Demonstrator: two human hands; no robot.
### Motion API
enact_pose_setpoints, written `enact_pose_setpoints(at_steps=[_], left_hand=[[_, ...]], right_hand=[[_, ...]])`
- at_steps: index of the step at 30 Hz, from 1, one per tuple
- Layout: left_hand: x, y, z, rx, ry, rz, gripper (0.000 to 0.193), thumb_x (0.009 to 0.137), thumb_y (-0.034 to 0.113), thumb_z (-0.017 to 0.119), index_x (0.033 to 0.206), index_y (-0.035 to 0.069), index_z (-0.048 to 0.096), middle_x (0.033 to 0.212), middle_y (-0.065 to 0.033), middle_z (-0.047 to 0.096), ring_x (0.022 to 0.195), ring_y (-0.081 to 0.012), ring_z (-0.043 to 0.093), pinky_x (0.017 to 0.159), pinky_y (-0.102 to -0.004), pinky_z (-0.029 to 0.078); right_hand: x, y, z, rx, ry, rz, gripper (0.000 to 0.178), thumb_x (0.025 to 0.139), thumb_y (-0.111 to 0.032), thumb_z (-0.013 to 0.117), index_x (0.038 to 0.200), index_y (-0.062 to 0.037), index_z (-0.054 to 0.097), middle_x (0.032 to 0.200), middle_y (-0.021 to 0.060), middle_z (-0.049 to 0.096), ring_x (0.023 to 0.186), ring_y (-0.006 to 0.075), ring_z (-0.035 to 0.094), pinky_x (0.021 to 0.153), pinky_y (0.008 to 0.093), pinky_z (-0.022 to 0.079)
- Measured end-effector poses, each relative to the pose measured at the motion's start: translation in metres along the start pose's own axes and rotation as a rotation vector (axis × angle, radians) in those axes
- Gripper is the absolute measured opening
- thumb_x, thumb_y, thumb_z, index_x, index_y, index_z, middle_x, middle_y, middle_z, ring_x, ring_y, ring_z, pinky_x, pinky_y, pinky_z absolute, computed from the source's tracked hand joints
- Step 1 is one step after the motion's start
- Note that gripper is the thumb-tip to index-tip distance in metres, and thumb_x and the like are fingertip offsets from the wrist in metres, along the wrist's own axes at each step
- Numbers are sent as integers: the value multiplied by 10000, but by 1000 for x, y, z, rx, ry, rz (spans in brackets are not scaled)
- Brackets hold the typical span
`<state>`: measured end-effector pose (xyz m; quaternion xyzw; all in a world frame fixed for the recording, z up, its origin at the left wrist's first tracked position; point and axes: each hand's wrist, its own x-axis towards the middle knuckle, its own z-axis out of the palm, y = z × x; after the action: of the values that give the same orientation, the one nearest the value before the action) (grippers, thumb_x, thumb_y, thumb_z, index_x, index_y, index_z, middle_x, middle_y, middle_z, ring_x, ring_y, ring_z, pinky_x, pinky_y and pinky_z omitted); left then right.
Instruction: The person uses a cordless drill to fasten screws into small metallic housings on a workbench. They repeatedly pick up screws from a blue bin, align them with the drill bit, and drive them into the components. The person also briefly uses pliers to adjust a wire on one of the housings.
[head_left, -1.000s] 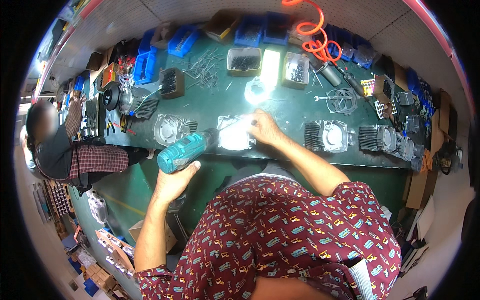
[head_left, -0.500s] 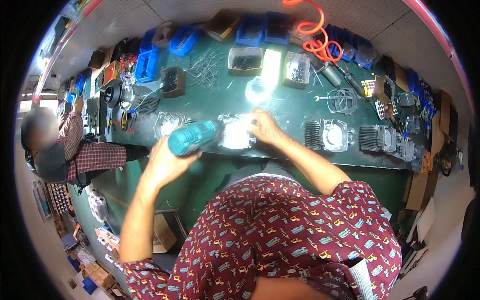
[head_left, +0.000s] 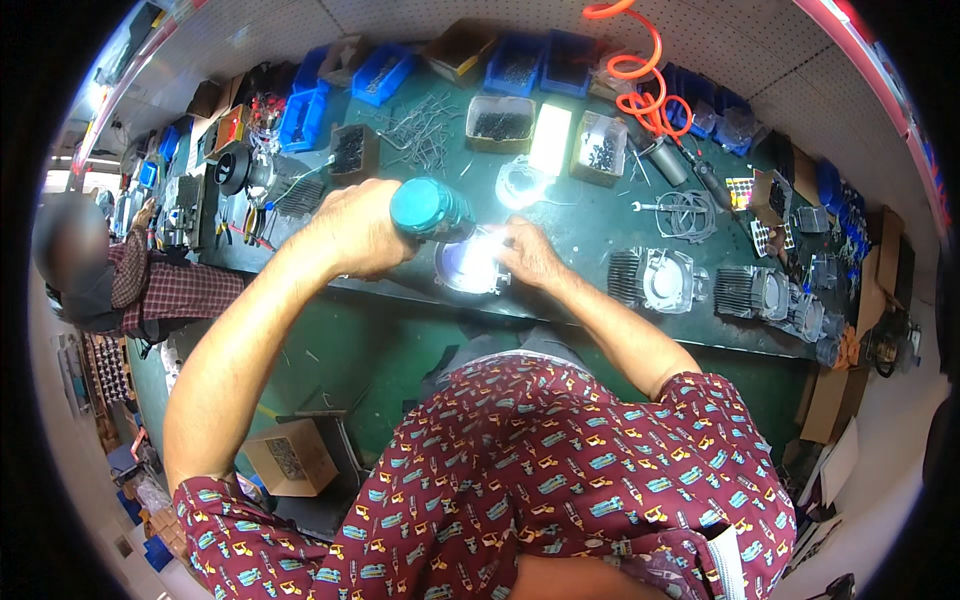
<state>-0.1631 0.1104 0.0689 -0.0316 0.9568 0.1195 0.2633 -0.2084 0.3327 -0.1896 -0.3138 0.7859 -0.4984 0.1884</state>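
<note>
My left hand is wrapped round the grip of a teal cordless driver. The driver's front end reaches over a pale metal engine casting at the bench's near edge. Bright light washes out much of that casting, and the tip of the driver is hidden. On the casting's right side, the fingers of my right hand are bent and closed against its upper edge; glare blurs what lies between them. A pale round metal part lies just beyond the casting.
More finned castings stand to the right along the green bench. Screw boxes and blue bins line the back. An orange coiled hose hangs down. Another person works at the left.
My left hand has raised and swung the driver, bringing it from left of the casting to above its upper part. My right hand stays at the casting's edge.
</note>
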Motion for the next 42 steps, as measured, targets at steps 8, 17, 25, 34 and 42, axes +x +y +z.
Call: enact_pose_setpoints(at_steps=[8,17,25,34,42], left_hand=[[-5,0,1,4,-18,-36,286,760,235,716,985,58,719,970,-190,733,966,-366,702,875,-452,558],[-60,-17,8,-309,186,46,326,748,227,758,1040,87,719,997,-192,723,966,-383,686,863,-444,542],[-118,-46,58,-457,266,-172,344,730,207,833,1036,79,740,985,-160,744,948,-337,716,871,-402,562],[-119,-52,85,-506,180,-241,397,720,265,848,1049,80,727,1021,-167,734,994,-351,698,924,-433,543],[-112,-51,89,-574,140,-226,391,720,271,849,1043,86,729,1011,-156,739,1004,-342,700,928,-437,541]], right_hand=[[-1,-8,-2,33,-5,45,395,785,-177,654,1163,-103,738,820,191,600,780,359,613,728,438,505],[-7,-21,-10,-217,57,-43,493,775,-234,713,1245,-89,676,951,183,611,938,359,619,828,452,525],[18,-74,-19,-680,-462,-420,768,640,-382,871,1237,14,596,1081,168,636,1056,336,614,874,425,526],[24,-71,-13,-768,-552,-481,763,553,-347,887,1158,13,594,1026,148,679,994,314,636,842,422,496],[23,-66,-14,-774,-549,-456,720,589,-353,880,1158,-4,611,1030,136,685,1011,306,640,858,433,485]])
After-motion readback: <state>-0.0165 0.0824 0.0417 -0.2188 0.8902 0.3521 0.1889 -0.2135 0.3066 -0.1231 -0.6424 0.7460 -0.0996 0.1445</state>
